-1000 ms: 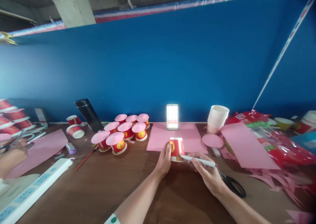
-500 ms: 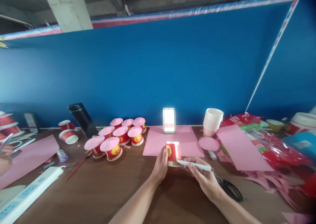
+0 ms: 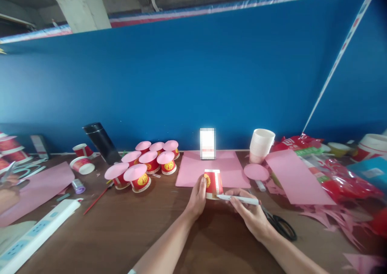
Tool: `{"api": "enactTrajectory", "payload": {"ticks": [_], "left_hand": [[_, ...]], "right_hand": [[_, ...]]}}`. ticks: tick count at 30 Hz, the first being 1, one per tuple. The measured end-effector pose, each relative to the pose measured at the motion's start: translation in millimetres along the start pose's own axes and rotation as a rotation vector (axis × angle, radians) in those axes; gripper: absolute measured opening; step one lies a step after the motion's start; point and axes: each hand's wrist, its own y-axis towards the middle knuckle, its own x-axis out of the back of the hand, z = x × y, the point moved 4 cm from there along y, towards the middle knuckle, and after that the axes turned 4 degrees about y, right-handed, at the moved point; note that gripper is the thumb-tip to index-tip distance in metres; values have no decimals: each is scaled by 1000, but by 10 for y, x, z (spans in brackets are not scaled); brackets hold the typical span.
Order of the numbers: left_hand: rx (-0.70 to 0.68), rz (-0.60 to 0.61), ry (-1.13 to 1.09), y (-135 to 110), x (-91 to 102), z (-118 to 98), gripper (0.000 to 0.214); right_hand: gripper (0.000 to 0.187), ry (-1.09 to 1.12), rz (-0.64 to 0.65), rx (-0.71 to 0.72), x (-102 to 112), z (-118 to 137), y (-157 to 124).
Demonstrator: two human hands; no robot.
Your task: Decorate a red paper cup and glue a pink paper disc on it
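Upside down on the brown table stands a red paper cup (image 3: 214, 182) with a gold emblem and a white strip. My left hand (image 3: 197, 198) grips its left side, fingers partly hidden behind it. A white marker (image 3: 240, 199) lies in the closed fingers of my right hand (image 3: 249, 213), its tip at the lower part of the strip, near the cup's rim. Behind the cup is a pink paper sheet (image 3: 187, 173). Black-handled scissors (image 3: 282, 225) lie beside my right wrist, and a pink paper disc (image 3: 256, 172) rests beyond that hand.
Several red cups with pink cone tops (image 3: 135, 172) stand left of centre, near a black flask (image 3: 101, 143). A white power strip (image 3: 39, 233) lies front left; another person's hand (image 3: 9, 197) is at the left edge. Stacked white cups (image 3: 261, 145) and pink scraps (image 3: 329, 221) are on the right.
The whole view has shifted slightly, with the table things a little higher in it. Both hands keep their hold on the cup and the marker, and the marker tip stays at the strip's lower part.
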Motion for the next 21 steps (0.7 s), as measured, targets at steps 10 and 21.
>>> {"api": "enactTrajectory", "payload": {"ticks": [10, 21], "left_hand": [[0, 21, -6, -4, -36, -20, 46], [13, 37, 25, -13, -21, -18, 45]], "right_hand": [[26, 47, -107, 41, 14, 71, 3], [27, 58, -102, 22, 21, 34, 10]]}}
